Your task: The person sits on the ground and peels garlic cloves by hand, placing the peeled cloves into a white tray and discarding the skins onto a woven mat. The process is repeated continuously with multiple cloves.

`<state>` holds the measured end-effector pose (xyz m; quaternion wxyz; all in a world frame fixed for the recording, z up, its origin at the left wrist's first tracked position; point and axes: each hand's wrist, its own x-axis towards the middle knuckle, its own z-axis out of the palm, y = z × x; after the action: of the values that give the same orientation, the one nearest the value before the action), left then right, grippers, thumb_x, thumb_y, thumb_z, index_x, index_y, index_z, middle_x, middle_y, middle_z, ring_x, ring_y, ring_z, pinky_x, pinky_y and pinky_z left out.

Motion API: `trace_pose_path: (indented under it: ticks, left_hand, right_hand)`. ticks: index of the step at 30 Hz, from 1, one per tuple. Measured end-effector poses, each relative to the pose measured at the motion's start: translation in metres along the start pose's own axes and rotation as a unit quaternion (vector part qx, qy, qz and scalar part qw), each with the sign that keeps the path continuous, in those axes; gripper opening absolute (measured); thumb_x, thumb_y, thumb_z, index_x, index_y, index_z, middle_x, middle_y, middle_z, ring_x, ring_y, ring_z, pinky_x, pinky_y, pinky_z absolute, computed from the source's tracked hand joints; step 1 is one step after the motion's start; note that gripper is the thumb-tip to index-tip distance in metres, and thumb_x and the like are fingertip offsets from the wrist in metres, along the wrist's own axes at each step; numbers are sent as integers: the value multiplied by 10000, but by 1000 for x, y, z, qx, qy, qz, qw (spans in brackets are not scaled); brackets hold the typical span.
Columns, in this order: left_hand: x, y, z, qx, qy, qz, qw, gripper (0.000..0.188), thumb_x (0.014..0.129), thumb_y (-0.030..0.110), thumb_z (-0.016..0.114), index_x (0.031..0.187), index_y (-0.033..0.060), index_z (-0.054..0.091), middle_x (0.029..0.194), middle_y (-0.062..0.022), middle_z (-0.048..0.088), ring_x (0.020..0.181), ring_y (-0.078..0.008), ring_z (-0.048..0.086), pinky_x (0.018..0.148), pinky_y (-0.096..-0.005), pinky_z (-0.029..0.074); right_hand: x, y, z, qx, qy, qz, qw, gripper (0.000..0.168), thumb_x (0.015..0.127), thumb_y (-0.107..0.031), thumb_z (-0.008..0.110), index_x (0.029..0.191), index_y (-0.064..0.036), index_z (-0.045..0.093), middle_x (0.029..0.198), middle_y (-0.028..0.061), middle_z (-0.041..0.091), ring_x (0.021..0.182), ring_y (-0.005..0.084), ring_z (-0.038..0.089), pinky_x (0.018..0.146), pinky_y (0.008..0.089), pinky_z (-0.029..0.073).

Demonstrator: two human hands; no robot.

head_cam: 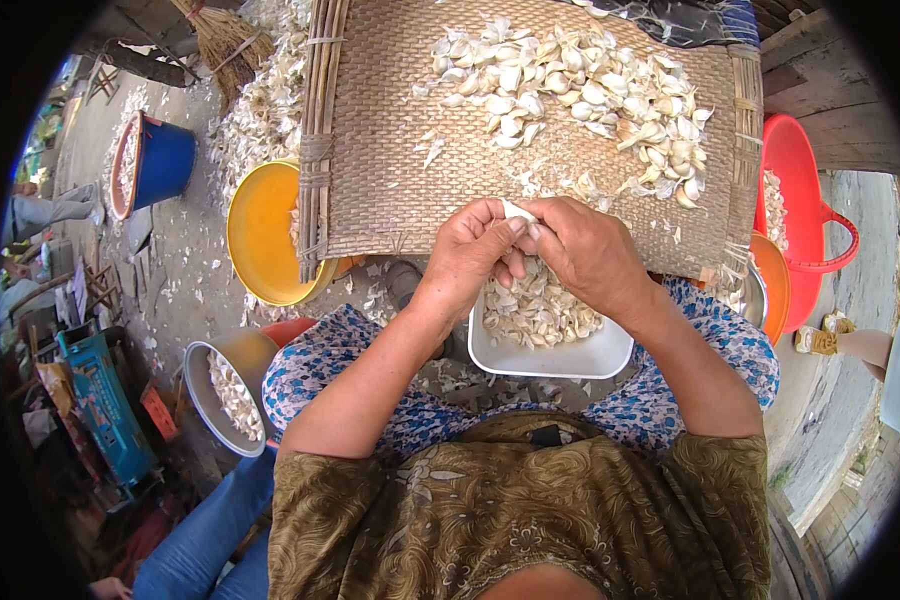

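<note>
A pale garlic clove is pinched between the fingertips of my left hand and my right hand, which meet at the near edge of a woven mat. Loose garlic cloves lie in a curved heap on the mat's far and right parts, with scraps of papery skin around them. Below my hands, between my knees, a white rectangular tub holds many garlic cloves; my hands hide part of its far side.
Left of the mat stand a yellow basin, a blue bucket and a metal pot with cloves. Garlic skins and a straw broom lie behind. A red basket and an orange basin are at right. Other people's legs show at both sides.
</note>
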<state>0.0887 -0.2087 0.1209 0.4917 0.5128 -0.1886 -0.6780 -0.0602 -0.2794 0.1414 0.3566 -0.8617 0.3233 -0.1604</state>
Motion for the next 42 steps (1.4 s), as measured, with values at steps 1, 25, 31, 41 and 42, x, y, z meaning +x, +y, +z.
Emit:
trace_pose_path:
  ticks: [1, 25, 31, 41, 42]
  left_hand:
    - [0, 0, 0, -5, -1, -1, 1000, 99, 894, 136, 493, 858, 46, 504, 737, -52, 605, 524, -76, 532, 435, -184, 423]
    - [-6, -2, -5, -72, -90, -4, 993, 147, 915, 200, 462, 912, 53, 470, 719, -69, 586, 528, -90, 528, 439, -191, 411]
    - [-5, -1, -7, -100, -98, -12, 990, 155, 921, 193, 442, 919, 41, 468, 724, -90, 581, 536, -105, 530, 449, -198, 416]
    - [-15, -4, 1, -28, -64, -8, 997, 100, 911, 153, 461, 876, 60, 468, 709, -74, 596, 515, -101, 529, 449, -198, 431]
    - [-16, -4, 2, -26, -62, -4, 998, 94, 910, 149, 464, 871, 63, 469, 706, -70, 598, 512, -100, 529, 449, -197, 432]
  right_hand:
    - [0, 0, 0, -24, -3, -1, 1000, 195, 822, -187, 569, 910, -22, 514, 767, 145, 591, 673, 310, 603, 543, 368, 479]
    - [-3, 3, 6, 204, -27, 131, 970, 180, 844, -166, 417, 797, 8, 431, 600, 217, 509, 580, 369, 539, 548, 433, 401]
    - [-2, 8, 5, 240, -42, 155, 958, 203, 837, -185, 447, 777, 8, 458, 597, 185, 521, 550, 328, 540, 536, 400, 411]
    - [-12, -3, 4, 18, -1, 58, 998, 186, 827, -193, 493, 772, -23, 442, 632, 168, 542, 569, 325, 558, 533, 405, 423]
    - [-12, -5, 2, 2, 9, 47, 999, 176, 823, -187, 498, 776, -27, 440, 643, 169, 545, 579, 327, 562, 536, 409, 426]
